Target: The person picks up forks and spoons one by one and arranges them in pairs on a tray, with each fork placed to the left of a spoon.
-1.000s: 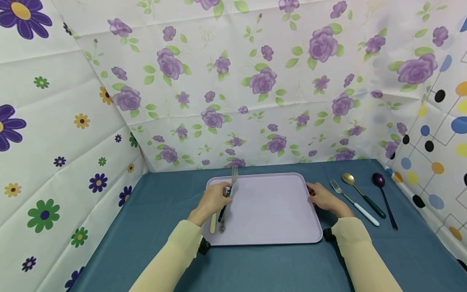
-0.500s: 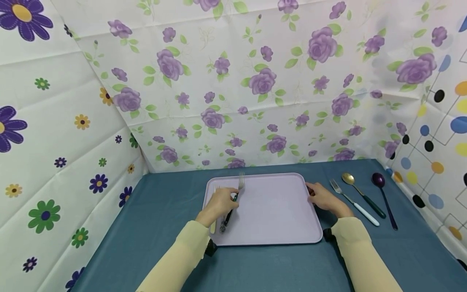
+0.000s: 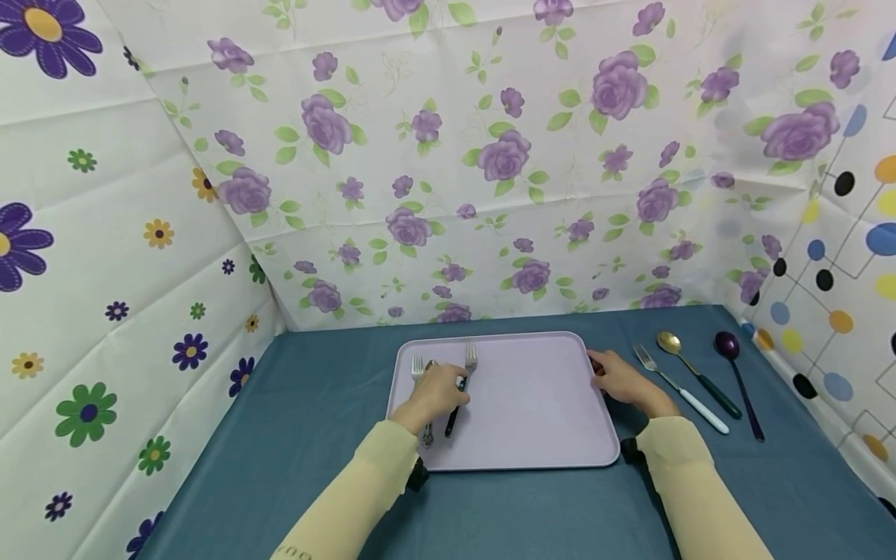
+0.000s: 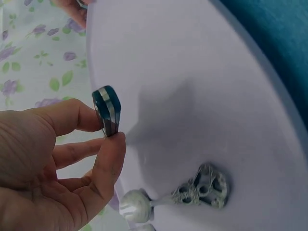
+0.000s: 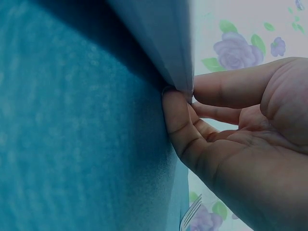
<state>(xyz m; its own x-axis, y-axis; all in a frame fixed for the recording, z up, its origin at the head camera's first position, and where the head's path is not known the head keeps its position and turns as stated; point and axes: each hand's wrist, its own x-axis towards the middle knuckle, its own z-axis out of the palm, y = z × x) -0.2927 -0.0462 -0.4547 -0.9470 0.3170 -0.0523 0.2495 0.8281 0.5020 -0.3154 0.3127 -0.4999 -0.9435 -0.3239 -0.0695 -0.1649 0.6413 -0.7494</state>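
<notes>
My left hand point(image 3: 434, 393) pinches a dark-handled fork point(image 3: 472, 356) between thumb and fingers over the left part of the pale lilac tray point(image 3: 532, 404). Its tines point to the far side, and the handle's butt end shows dark green with a silver strip in the left wrist view. Beside it on the tray lie a second fork point(image 3: 418, 367), partly covered by the hand, and a piece of cutlery with an ornate silver handle point(image 4: 202, 187). At the tray's right side my right hand point(image 3: 623, 379) grips the rim, thumb and fingers on either side of the edge.
Right of the tray, on the blue-green cloth point(image 3: 518, 513), lie a white-handled fork point(image 3: 689, 400), a gold spoon point(image 3: 670, 343) with a dark green handle, and a dark purple spoon point(image 3: 727, 346). Flowered sheets point(image 3: 448, 171) rise behind and at the left; a dotted sheet stands at the right.
My left hand has shifted right across the tray with the dark-handled fork, uncovering the second fork's tines. The right hand and the tray have stayed put.
</notes>
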